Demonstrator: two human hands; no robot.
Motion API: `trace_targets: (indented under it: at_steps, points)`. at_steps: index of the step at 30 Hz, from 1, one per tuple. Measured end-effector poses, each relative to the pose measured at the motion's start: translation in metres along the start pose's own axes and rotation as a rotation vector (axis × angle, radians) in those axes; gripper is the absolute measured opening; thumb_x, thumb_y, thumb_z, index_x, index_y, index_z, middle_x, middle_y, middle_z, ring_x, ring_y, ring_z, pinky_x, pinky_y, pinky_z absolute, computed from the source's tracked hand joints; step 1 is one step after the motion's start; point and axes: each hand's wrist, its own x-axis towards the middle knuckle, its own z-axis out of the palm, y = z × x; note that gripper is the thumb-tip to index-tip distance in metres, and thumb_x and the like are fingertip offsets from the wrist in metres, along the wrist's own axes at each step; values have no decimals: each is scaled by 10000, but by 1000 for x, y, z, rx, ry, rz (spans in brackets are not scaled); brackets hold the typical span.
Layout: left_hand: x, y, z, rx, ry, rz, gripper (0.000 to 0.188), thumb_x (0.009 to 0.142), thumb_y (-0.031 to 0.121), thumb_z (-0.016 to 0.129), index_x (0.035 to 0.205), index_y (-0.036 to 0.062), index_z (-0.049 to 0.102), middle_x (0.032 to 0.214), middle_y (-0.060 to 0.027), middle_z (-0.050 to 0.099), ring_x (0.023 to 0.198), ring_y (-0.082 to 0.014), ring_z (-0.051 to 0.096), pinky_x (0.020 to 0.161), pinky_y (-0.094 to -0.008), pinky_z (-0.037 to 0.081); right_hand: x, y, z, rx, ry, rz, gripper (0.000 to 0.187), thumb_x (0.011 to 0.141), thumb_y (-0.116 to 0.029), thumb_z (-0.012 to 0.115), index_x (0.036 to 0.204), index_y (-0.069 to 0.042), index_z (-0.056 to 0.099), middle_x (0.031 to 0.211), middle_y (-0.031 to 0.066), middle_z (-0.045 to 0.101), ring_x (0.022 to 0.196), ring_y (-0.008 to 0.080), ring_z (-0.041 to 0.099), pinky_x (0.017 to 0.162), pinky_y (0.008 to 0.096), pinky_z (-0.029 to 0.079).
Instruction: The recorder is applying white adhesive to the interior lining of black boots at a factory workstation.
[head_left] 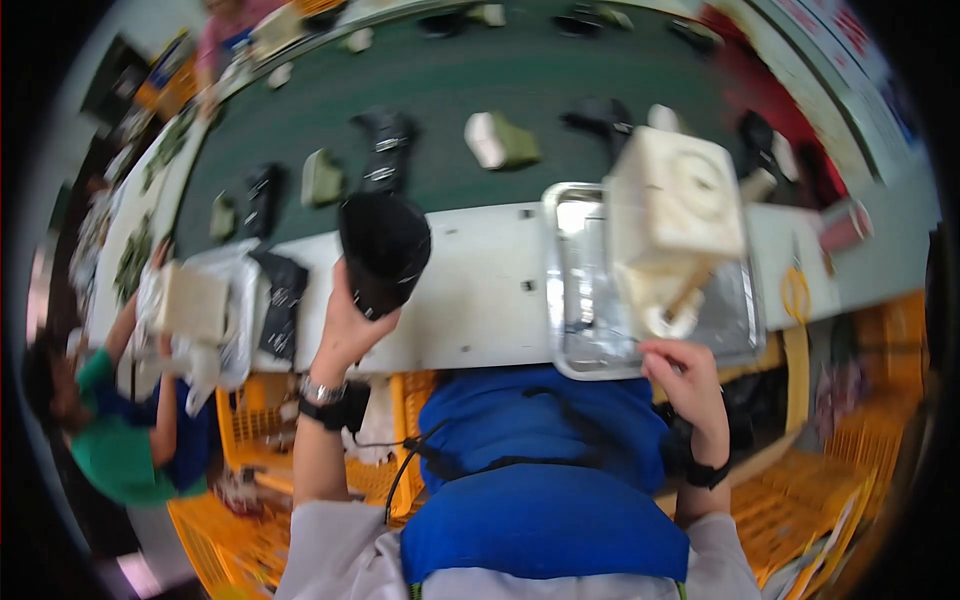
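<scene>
My left hand [352, 325] is closed round a black boot [385, 250], held upright over the white table edge with its wide opening facing up. A metal tray [556, 300] lies to the right on the white ledge. In it stands a cream-coloured block-like container [685, 195], with a white cup [668, 322] at its near side and a brown wooden handle [690, 290] sticking out. My right hand [685, 385] is at the tray's near rim, its thumb and forefinger pinched together. A thin dark thing seems to show at the fingertips, too small to name.
A green conveyor belt [440, 90] carries black boots [388, 150] and green-and-cream pieces [500, 140]. Yellow-handled scissors [796, 290] and a pinkish roll [845, 228] lie right. Another black boot [281, 300] lies left, near a co-worker in green [125, 440]. Yellow crates [820, 500] stand below.
</scene>
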Motion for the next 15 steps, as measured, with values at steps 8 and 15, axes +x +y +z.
trace_targets:
  at_steps: [8,15]
  points:
    - [12,70,72,-987,-390,-145,741,616,319,710,1214,-25,439,1105,-134,546,1004,-228,545,890,-336,418,19,42,-57,-168,477,3,311,734,-133,690,1005,-2,612,703,15,546,568,106,493,546,250,422]
    - [32,82,74,-766,-574,-77,650,609,193,693,1184,-19,477,1057,-115,588,975,-197,562,877,-323,423,63,56,-51,-511,430,-156,320,666,-273,741,718,0,581,662,78,491,591,211,489,539,322,397]
